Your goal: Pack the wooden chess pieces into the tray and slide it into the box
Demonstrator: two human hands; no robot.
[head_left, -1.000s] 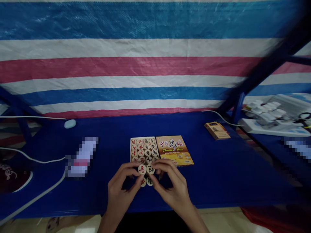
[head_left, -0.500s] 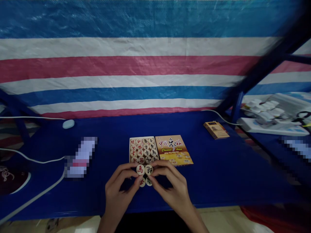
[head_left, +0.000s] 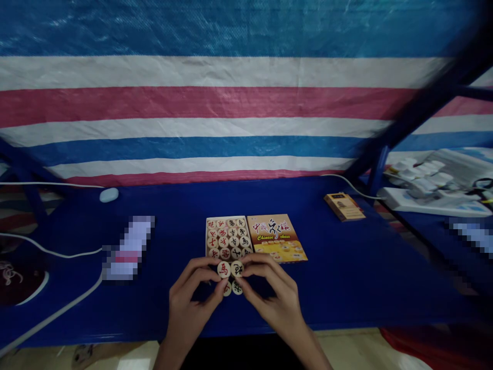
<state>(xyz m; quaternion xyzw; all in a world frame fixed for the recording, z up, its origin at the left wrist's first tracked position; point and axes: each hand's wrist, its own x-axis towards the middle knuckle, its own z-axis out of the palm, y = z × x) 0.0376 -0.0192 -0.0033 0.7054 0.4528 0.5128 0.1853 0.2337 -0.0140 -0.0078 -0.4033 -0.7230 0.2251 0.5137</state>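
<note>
Between its thumb and fingers my left hand (head_left: 194, 293) pinches a round chess piece with a red character (head_left: 224, 269). A piece with a dark character (head_left: 236, 269) is held the same way by my right hand (head_left: 275, 293), and the two pieces sit side by side. Just beyond them an open box (head_left: 207, 234) holds rows of red and black pieces, its near edge partly hidden by my fingers. Its printed lid (head_left: 279, 238) lies against the right side. Two more pieces (head_left: 238, 287) show on the table between my hands, the left one partly covered.
On the blue table (head_left: 346, 277), a blurred-out phone (head_left: 131, 249) and a pale oval case (head_left: 109, 195) are at the left, with white cables. A small tan box (head_left: 344, 206) lies back right. Beyond it stands a white power strip (head_left: 435, 201) with plugs.
Both hands and the pieces they hold keep almost the same pose. The whole view has shifted very slightly.
</note>
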